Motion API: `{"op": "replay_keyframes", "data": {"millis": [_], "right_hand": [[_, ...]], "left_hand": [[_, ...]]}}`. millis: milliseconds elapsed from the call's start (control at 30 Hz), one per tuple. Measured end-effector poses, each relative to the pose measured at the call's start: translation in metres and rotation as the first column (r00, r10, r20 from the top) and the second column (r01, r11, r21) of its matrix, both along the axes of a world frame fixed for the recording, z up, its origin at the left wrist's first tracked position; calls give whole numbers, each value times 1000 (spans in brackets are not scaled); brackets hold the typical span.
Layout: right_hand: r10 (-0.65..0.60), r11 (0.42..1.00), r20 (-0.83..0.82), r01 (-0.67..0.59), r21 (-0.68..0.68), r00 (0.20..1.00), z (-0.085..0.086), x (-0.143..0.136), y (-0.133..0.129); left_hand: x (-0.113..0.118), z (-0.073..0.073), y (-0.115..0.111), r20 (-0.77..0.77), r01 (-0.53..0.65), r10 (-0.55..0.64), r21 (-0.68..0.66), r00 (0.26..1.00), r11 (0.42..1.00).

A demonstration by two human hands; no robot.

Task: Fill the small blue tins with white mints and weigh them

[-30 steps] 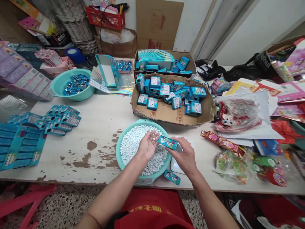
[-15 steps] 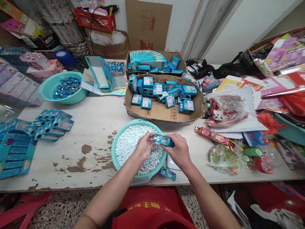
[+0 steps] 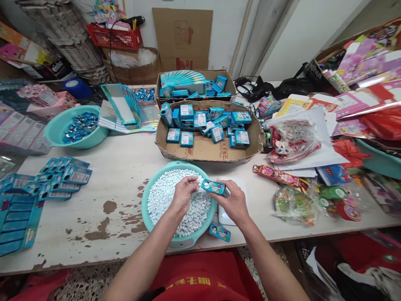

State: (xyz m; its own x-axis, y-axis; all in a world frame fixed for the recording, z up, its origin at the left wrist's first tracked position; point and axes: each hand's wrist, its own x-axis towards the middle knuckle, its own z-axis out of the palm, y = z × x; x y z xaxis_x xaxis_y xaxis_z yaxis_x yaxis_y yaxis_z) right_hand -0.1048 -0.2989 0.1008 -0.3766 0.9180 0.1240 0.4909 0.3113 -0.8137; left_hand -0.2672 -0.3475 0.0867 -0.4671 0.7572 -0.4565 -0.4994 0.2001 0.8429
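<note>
My right hand is closed around a small blue candy box with a round hole in its top, tilted over the right rim of a teal basin. Small white candies fill the basin. Just left of the box, above the candies, my left hand has its fingers drawn together in a pinch. What lies between those fingertips, if anything, cannot be made out. A second blue box lies on the table by the basin's lower right rim.
Behind the basin, a cardboard tray holds several blue boxes. To the left are more blue boxes and a teal bowl of shiny blue pieces. A white device lies partly under my right hand; wrapped sweets are farther right.
My left fingers have moved from the box's hole slightly left and curled together. The box stays in my right hand. The whole view has shifted a little.
</note>
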Motion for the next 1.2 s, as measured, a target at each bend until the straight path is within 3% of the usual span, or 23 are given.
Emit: {"op": "replay_keyframes", "data": {"millis": [67,133,200,267,400,500,633,767,933,1067,1200], "right_hand": [[-112,991,-88,105,-78,990,-6,14,1],[-269,953,-149,240,-187,952,-18,32,6],[-398,893,-168,340,-294,902,-36,51,12],[-465,854,-179,386,-348,867,-58,67,18],[-505,829,-237,389,-402,830,-93,83,26],[-492,838,-282,361,-409,824,-100,85,24],[-544,820,-230,454,-347,807,-93,97,12],[-653,731,-129,577,-365,746,-96,125,-15],[-686,664,-17,615,-424,728,-118,153,-68],[-657,652,10,575,-493,754,-131,155,-107],[-650,644,-15,540,-542,760,-136,143,-130]], "left_hand": [[-10,-5,0,-248,63,-70,-36,966,997],[-22,-11,-1,-513,110,-142,-93,847,990],[-32,-18,-4,-639,132,-204,-159,742,978],[-37,-24,-7,-650,140,-263,-236,713,962],[-37,-29,-11,-602,175,-359,-343,713,923],[-34,-30,-10,-585,197,-368,-335,723,921],[-33,-29,-8,-579,184,-338,-309,742,933],[-35,-29,-9,-560,165,-319,-309,765,937],[-36,-34,-8,-540,179,-309,-280,783,943],[-33,-36,-3,-538,201,-324,-276,778,940],[-24,-34,7,-558,247,-337,-233,758,941]]}}
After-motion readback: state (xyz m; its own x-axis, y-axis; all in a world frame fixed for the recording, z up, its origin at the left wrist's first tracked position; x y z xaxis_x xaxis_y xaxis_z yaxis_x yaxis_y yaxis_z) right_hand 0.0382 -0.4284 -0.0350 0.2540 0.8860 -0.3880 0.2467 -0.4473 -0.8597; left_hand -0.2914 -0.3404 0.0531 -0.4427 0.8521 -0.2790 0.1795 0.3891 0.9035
